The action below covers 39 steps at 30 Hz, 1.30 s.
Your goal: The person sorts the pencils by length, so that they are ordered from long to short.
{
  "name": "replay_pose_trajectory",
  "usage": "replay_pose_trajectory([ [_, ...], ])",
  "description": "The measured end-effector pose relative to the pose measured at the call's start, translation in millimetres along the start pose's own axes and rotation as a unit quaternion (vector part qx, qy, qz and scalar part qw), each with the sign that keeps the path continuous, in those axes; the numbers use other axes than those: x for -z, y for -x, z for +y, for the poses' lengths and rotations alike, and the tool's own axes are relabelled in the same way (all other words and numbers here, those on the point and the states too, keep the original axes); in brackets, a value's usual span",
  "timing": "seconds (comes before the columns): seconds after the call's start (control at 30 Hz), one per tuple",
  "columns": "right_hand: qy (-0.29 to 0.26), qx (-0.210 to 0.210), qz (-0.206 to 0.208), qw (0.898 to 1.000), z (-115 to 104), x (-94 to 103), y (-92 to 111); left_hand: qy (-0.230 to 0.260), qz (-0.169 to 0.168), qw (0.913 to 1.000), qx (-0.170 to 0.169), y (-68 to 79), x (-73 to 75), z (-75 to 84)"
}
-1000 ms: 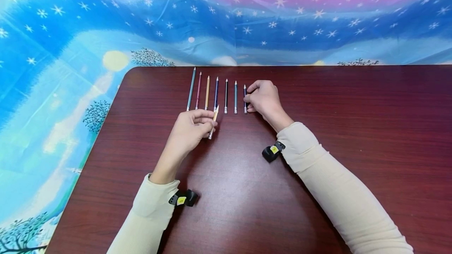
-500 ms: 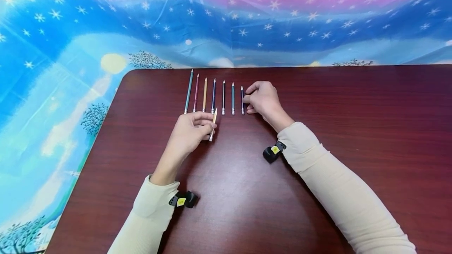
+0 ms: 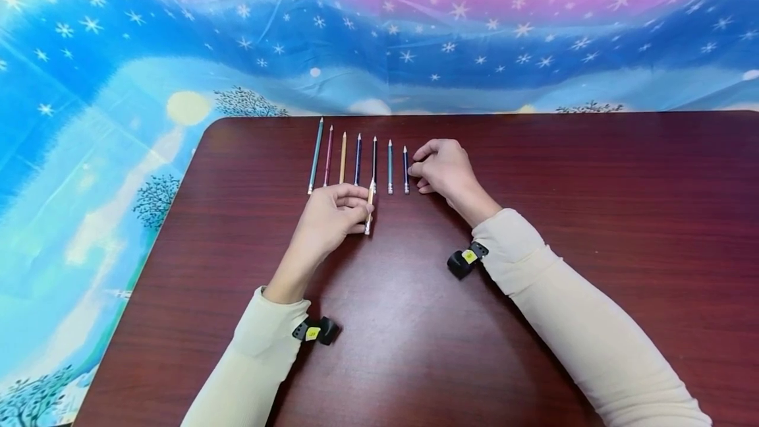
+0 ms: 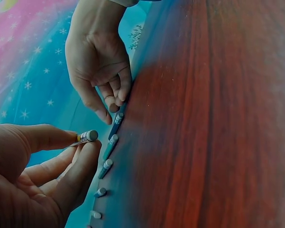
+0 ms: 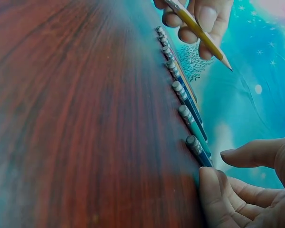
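My left hand [image 3: 335, 216] pinches a short yellow pencil [image 5: 199, 32] between thumb and fingers, above the table and over the near ends of the row. Its sharpened tip points away from me, and the eraser end [image 4: 89, 136] faces the left wrist camera. Several pencils lie side by side in a row, longest at left, erasers toward me. At the right end lies a short dark blue pencil [image 3: 406, 169]. My right hand [image 3: 446, 170] rests beside it, thumb [image 5: 242, 156] and fingers apart; whether a fingertip touches the pencil is hard to tell.
The row also holds a teal pencil [image 3: 316, 153], a red one [image 3: 329, 153], a yellow one [image 3: 342, 157], a blue one [image 3: 358, 157], a black one [image 3: 375, 157] and a shorter teal one [image 3: 390, 167]. Behind the dark wood table [image 3: 563, 216] hangs a snowflake-patterned cloth [image 3: 474, 31].
My left hand has moved slightly right with the yellow pencil, whose tip now overlaps the black pencil's eraser end. My right hand stays by the dark blue pencil.
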State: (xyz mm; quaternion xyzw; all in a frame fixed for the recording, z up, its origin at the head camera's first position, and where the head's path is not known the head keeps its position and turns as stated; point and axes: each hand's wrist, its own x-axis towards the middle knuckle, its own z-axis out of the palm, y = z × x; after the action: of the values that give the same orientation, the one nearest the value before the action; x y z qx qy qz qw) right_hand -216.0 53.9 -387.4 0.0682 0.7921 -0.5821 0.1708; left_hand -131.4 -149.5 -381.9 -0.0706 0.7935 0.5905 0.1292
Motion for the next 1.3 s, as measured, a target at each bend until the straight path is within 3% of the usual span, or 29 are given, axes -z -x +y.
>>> replay_pose_trajectory([
  [0.7,0.053,0.049,-0.024,0.997,13,44.8,46,0.034,-0.002,0.9993,-0.013,-33.9,-34.1,26.4],
  [1.3,0.101,0.065,-0.011,0.993,24,92.5,90,-0.009,0.001,0.9999,-0.01,-59.6,-67.8,44.9],
])
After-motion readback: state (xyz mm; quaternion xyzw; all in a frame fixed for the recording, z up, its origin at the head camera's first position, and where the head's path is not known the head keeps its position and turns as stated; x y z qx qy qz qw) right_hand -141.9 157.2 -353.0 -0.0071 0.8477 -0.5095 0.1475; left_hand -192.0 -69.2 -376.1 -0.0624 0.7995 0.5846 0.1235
